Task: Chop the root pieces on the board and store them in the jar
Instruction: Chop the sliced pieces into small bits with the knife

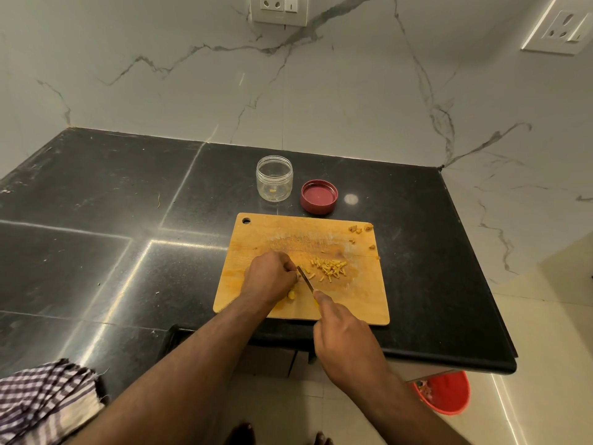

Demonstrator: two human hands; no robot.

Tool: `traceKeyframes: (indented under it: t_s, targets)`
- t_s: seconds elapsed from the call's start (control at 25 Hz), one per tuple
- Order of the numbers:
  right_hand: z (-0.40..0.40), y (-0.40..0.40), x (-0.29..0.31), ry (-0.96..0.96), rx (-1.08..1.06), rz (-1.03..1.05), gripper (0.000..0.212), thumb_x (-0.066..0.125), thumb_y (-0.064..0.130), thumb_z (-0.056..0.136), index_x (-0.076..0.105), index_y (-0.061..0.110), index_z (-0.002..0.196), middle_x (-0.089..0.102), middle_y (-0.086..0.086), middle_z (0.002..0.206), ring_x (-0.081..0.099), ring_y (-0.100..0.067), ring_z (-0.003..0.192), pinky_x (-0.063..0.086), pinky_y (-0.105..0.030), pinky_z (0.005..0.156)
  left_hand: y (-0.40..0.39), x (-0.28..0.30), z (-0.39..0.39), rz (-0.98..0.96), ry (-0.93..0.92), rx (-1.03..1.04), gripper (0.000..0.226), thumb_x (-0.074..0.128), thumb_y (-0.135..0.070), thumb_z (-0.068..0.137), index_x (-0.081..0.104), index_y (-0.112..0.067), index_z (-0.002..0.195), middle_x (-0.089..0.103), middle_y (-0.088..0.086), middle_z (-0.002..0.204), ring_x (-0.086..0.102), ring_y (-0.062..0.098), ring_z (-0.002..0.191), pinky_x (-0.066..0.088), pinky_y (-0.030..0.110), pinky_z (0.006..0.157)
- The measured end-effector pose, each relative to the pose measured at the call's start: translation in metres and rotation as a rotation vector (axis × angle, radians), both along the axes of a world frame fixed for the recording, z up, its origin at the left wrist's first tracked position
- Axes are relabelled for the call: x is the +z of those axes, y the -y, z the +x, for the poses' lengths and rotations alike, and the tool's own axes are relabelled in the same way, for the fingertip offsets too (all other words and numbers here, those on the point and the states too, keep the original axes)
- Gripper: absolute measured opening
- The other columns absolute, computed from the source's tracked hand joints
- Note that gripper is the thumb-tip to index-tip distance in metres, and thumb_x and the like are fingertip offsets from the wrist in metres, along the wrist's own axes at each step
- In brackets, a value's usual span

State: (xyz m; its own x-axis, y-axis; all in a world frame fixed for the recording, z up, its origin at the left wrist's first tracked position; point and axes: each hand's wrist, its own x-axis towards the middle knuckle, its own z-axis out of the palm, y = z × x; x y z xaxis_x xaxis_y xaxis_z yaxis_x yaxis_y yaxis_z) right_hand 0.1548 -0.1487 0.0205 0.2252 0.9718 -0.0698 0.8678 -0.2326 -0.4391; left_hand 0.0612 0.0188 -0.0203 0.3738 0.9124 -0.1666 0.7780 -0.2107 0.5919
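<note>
One open jar & red lid behind board.

Two bare arms are seen coming up from the bottom of the frame. No sleeves are worn on them, and they are uncovered from the lower edge up to the wrists. The left hand and the right hand are bare too. No rings, watch or gloves can be seen. At the very bottom, near the middle, the tips of two bare feet are seen. A checked cloth, purple and white, is seen at the lower left.
</note>
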Motion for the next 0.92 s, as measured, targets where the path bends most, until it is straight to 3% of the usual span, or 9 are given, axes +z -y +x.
traceKeyframes:
  t_s: [0.24, 0.56, 0.72, 0.92]
  targets:
    - [-0.001, -0.006, -0.003, 0.047, 0.031, -0.044, 0.05, 0.03, 0.028, 0.101, 0.023, 0.025, 0.151, 0.058, -0.003, 0.118, 0.059, -0.024, 0.093, 0.049, -0.038, 0.076, -0.002, 0.001, 0.0, -0.033, 0.023, 0.011, 0.005, 0.072, -0.022, 0.086, 0.077, -0.023, 0.087, 0.072, -0.009, 0.085, 0.065, 0.01, 0.081, 0.059, 0.036, 0.075]
    - [0.003, 0.022, 0.009, -0.011, -0.015, 0.014, 0.05, 0.03, 0.032, 0.103, 0.022, 0.029, 0.152, 0.057, 0.004, 0.125, 0.06, -0.013, 0.096, 0.046, -0.026, 0.076, -0.001, -0.001, -0.002, -0.019, 0.024, -0.003, 0.005, 0.072, -0.022, 0.088, 0.076, -0.024, 0.091, 0.072, -0.008, 0.09, 0.064, 0.01, 0.086, 0.058, 0.036, 0.079]
    - [0.0, 0.008, 0.005, -0.029, -0.009, -0.002, 0.051, 0.031, 0.03, 0.102, 0.022, 0.028, 0.152, 0.057, 0.001, 0.124, 0.059, -0.018, 0.098, 0.048, -0.033, 0.081, 0.001, -0.001, -0.003, -0.003, 0.032, 0.011, 0.007, 0.071, -0.021, 0.088, 0.076, -0.025, 0.09, 0.072, -0.009, 0.09, 0.065, 0.01, 0.084, 0.058, 0.036, 0.076]
    - [-0.001, -0.006, -0.004, 0.037, 0.032, -0.022, 0.052, 0.034, 0.025, 0.1, 0.023, 0.023, 0.151, 0.058, -0.003, 0.121, 0.059, -0.022, 0.093, 0.047, -0.035, 0.076, 0.0, -0.002, -0.002, -0.025, 0.03, 0.026, 0.008, 0.071, -0.02, 0.087, 0.075, -0.026, 0.084, 0.071, -0.011, 0.084, 0.065, 0.01, 0.081, 0.059, 0.038, 0.077]
